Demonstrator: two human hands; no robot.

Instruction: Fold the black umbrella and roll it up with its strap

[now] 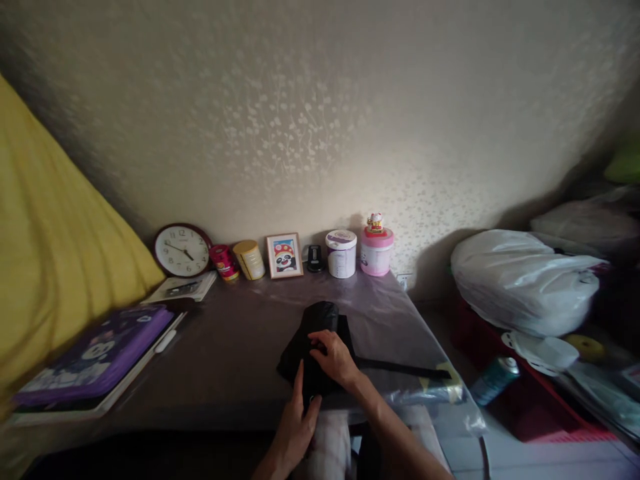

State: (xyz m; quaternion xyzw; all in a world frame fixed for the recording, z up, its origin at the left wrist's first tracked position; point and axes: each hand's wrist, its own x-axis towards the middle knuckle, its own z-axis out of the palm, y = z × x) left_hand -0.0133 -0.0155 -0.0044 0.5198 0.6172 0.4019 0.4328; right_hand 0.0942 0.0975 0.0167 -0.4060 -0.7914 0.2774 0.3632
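A black folded fabric item [323,315] with a long dark strap [405,367] lies near the table's front edge. Whether it is a bag or some other folded cloth I cannot tell. My right hand [333,357] is on top of it, fingers curled and pinching at the fabric. At its near edge rests my left hand [296,423], index finger stretched out and thumb apart, touching the black material. The strap trails to the right, toward the table corner.
Along the wall stand a clock [183,251], a red can [224,263], a yellow can [250,261], a framed panda picture [285,256] and two tubs [341,257]. A purple case [100,353] lies left. Right of the table are a white bag [520,280] and spray can [495,381].
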